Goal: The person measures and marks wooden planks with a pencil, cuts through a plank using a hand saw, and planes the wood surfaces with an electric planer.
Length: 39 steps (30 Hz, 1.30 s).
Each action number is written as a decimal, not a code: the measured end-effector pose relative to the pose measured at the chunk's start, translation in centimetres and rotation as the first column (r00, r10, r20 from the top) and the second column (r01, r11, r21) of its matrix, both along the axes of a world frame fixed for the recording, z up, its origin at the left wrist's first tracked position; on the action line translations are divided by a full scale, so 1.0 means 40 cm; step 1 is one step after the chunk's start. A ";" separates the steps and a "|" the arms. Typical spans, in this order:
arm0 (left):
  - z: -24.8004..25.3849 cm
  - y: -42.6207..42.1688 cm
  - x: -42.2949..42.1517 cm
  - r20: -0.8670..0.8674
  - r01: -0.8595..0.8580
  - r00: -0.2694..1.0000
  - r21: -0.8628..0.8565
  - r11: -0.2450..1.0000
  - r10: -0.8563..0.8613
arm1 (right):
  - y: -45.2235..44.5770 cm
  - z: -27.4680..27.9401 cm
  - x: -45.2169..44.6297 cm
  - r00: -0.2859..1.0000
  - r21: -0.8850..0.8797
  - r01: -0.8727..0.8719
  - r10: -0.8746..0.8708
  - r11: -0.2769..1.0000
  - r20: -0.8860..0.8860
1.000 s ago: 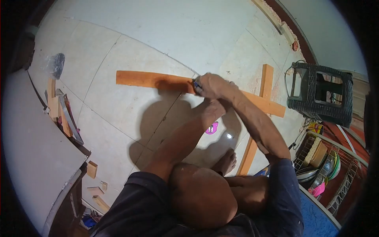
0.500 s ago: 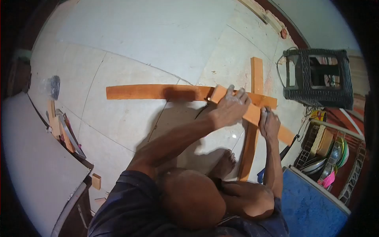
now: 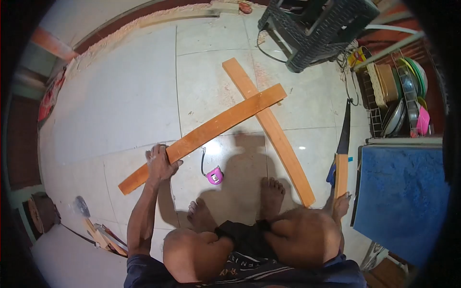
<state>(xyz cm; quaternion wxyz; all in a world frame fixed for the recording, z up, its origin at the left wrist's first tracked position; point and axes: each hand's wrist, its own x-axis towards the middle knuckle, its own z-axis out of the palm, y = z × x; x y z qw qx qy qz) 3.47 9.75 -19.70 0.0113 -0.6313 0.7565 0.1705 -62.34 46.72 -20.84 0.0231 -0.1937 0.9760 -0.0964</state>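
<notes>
Across the tiled floor lies a long orange-brown board (image 3: pixel 216 126), its upper right part crossing over another long board (image 3: pixel 283 149). My left hand (image 3: pixel 161 164) is wrapped over the first board near its lower left end. At the right, my right hand (image 3: pixel 341 205) holds the lower end of a short wood piece (image 3: pixel 341 173). Beside and beyond that piece lies a saw (image 3: pixel 344 132), its dark blade pointing away and its blue handle partly hidden. A pink tape measure (image 3: pixel 215 176) rests on the floor between the boards.
A dark woven-pattern plastic stool (image 3: pixel 319 33) stands at the top right. Below it is a rack (image 3: pixel 372 96) with dishes, beside a blue surface (image 3: pixel 401 192). Wood scraps (image 3: pixel 98 235) lie at the lower left. My bare feet are near the tape measure.
The view has turned. My left hand has moved from the short wood piece onto the long board, and my right hand has carried the short piece right, beside the saw.
</notes>
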 end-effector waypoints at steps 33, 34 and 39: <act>-0.050 -0.320 -0.734 -0.006 0.401 0.913 -0.169 0.900 -0.408 | -0.310 -0.044 0.113 0.905 0.072 -0.373 0.380 0.925 -0.192; -0.053 -0.320 -0.738 0.009 0.400 0.914 -0.170 0.901 -0.405 | -0.284 0.000 0.087 0.936 0.153 -0.332 0.345 0.931 -0.065; -0.036 -0.324 -0.745 0.003 0.322 0.947 -0.061 0.945 -0.322 | -0.232 -0.016 0.018 0.931 0.104 -0.317 0.288 0.943 0.224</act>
